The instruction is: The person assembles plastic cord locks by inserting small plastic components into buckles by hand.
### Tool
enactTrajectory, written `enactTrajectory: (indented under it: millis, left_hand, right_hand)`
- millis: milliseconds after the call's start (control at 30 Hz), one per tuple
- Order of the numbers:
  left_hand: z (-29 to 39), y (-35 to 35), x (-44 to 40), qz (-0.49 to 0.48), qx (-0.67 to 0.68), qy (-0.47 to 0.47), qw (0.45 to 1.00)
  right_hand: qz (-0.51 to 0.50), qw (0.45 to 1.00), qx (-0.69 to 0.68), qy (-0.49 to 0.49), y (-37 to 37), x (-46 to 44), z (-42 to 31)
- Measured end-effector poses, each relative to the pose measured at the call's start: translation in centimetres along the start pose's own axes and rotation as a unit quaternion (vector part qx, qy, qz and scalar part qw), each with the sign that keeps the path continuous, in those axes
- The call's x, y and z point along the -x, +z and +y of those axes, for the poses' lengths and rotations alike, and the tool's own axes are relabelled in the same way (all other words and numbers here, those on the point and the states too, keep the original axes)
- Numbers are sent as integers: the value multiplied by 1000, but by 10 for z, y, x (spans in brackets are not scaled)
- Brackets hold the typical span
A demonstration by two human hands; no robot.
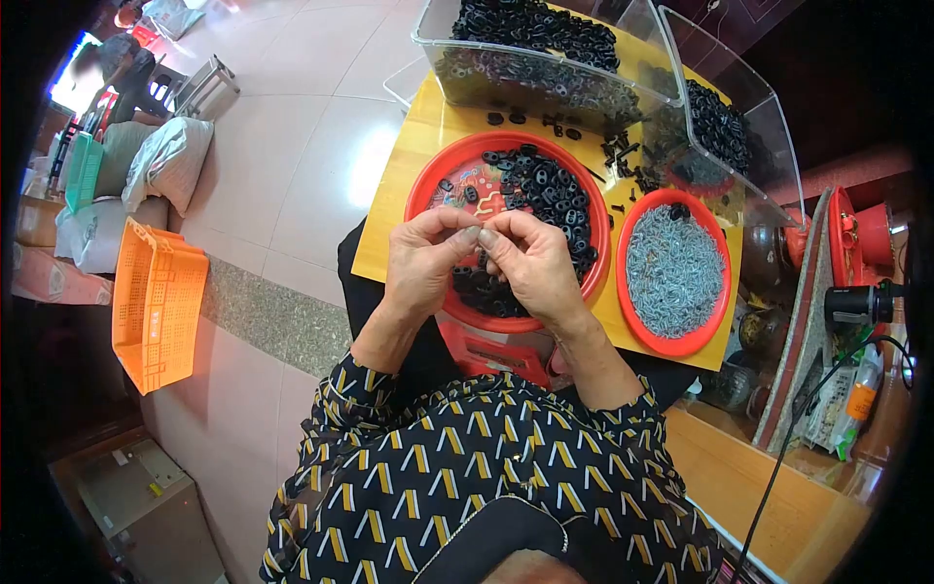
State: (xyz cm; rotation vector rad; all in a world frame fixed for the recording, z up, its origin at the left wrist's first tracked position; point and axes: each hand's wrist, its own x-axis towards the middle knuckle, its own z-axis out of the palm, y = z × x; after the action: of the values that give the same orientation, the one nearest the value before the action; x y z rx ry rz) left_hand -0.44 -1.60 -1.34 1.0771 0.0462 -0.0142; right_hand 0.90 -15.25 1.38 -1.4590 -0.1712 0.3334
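My left hand [428, 261] and my right hand [533, 265] meet fingertip to fingertip above a red round tray [420, 190]. Both are closed in a pinch, and whatever lies between the thumbs and forefingers is too small or hidden to name. Small black oval plastic parts [555, 195] with holes are heaped on the tray's right side and below my hands. To the right, a smaller red tray [634, 316] holds a pile of small silvery metal pieces [674, 268], with a few black parts at its top edge.
Clear plastic bins [545, 73] of black parts stand at the back of the yellow table [394, 229]. Loose black pieces [620, 151] lie by them. An orange crate [161, 307] and white sacks [167, 165] are on the left floor; a person [122, 68] sits beyond.
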Motion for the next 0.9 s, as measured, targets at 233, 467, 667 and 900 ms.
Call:
enactTrajectory:
  millis: [233, 467, 667, 900]
  left_hand:
    - [9, -5, -2, -7, -39, -76, 996]
    - [5, -8, -4, 39, 52, -84, 994]
    - [3, 0, 10, 4, 92, -117, 989]
    - [-7, 10, 24, -56, 143, -121, 981]
  right_hand:
    - [22, 981, 166, -102, -4, -4, 12]
    - [68, 916, 348, -186, -12, -28, 21]
    - [51, 989, 141, 6, -7, -4, 1]
    - [81, 983, 127, -104, -10, 21, 20]
